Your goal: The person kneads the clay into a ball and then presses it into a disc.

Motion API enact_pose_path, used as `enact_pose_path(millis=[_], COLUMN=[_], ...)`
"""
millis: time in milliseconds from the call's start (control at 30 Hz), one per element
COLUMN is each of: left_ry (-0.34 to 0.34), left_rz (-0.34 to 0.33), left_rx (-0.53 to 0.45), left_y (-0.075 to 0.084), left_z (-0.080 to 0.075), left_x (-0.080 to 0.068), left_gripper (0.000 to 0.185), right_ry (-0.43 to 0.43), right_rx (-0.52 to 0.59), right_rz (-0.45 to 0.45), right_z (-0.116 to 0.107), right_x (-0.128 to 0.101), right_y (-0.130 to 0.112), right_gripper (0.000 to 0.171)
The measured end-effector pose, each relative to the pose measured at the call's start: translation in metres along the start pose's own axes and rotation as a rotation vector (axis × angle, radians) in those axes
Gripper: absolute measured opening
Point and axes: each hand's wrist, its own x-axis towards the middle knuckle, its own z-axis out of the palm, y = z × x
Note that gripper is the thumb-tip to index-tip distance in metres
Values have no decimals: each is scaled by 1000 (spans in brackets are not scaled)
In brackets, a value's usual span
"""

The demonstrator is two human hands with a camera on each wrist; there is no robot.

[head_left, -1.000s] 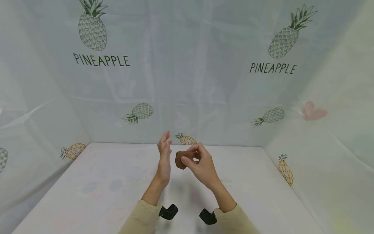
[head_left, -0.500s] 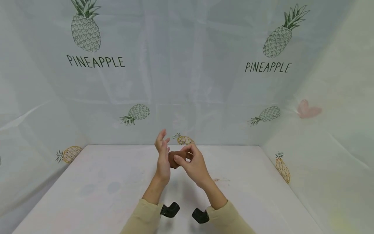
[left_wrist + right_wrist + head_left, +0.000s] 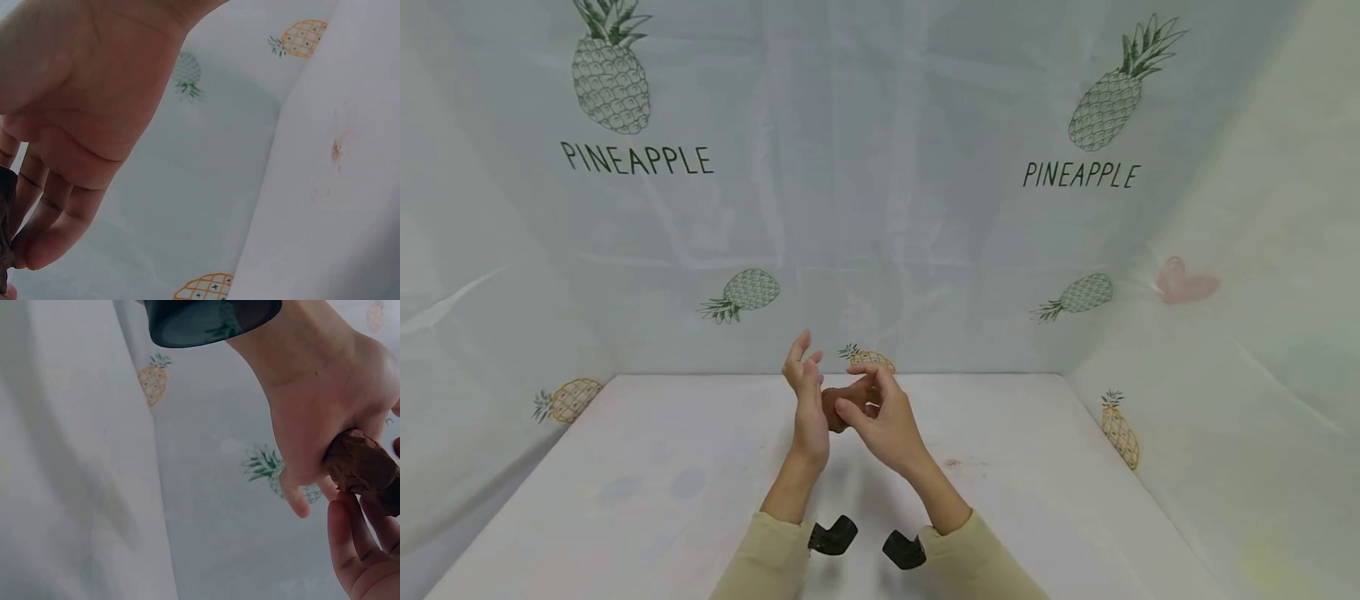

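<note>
A brown, clay-like lump [image 3: 832,410] is held above the white table [image 3: 625,500], near its back edge. My right hand [image 3: 880,417] grips it with thumb and curled fingers. My left hand [image 3: 805,390] stands upright beside it with straight fingers, its palm against the lump's left side. In the left wrist view the open palm [image 3: 94,106] fills the upper left and the lump [image 3: 5,212] shows at the fingers' edge. The right wrist view shows the lump [image 3: 362,465] pressed to the left palm [image 3: 319,412], with my right fingertips [image 3: 359,550] below it.
Pale sheets printed with pineapples [image 3: 610,79] wall in the table at the back and both sides. A small reddish smudge [image 3: 955,461] marks the tabletop right of my hands. Black wrist cameras [image 3: 831,536] sit on both beige sleeves.
My right hand has carried the lump leftward until it meets the left palm. A gap separated them a second ago. Both hands drifted slightly left in view.
</note>
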Motion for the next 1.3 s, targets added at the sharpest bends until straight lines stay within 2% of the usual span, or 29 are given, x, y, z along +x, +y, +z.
enact_pose_path(millis=[167, 333, 533, 733, 967, 1100, 1300], left_ry=[-5, -28, -34, -46, -60, -81, -114], left_rz=[-47, -2, 48, 55, 39, 48, 53], left_rx=[40, 62, 60, 56, 38, 14, 15], left_y=[2, 5, 7, 6, 11, 13, 14], left_z=[-2, 3, 9, 11, 13, 15, 15], left_x=[-4, -6, -10, -13, -17, -18, -20], left_gripper=[61, 62, 59, 58, 60, 60, 61], right_ry=[14, 85, 123, 130, 139, 132, 91], right_rx=[-36, -66, -65, -55, -72, -18, 93], right_rz=[-35, -16, 18, 53, 16, 13, 5], right_z=[3, 4, 8, 11, 11, 9, 6], right_x=[3, 6, 10, 10, 7, 7, 1], right_y=[-4, -11, -13, -14, -15, -17, -20], right_gripper=[33, 37, 43, 47, 49, 52, 66])
